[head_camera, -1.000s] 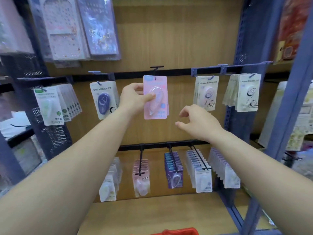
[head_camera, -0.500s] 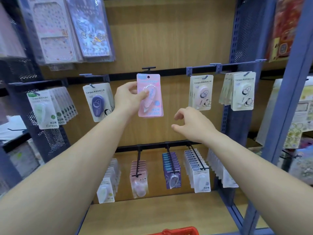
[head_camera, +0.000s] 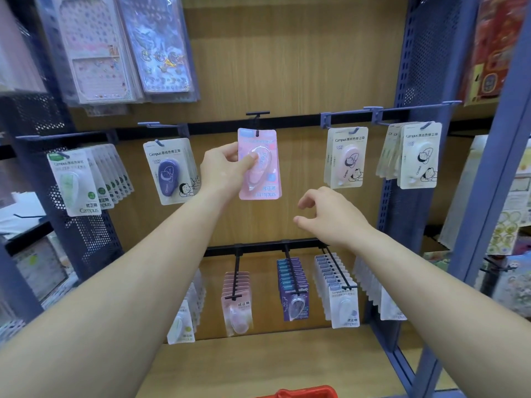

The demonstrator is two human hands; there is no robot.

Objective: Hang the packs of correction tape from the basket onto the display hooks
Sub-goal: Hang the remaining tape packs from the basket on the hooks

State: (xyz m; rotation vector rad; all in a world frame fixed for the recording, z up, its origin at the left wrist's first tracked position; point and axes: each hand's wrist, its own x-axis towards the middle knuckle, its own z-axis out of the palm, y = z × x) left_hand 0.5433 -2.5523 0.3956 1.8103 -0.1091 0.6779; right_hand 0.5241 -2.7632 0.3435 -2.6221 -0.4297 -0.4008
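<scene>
Centre frame: left grip pinches pink pack at black hook, right grip loosely curled, empty; releasing before the hole seats could drop it.

Of the person only two arms show, both bare. The left forearm and the right forearm are uncovered from the lower edge of the view to the wrists, smooth and slim in outline. The left hand and the right hand are bare as well, with slender fingers whose nails are too blurred to describe.
</scene>
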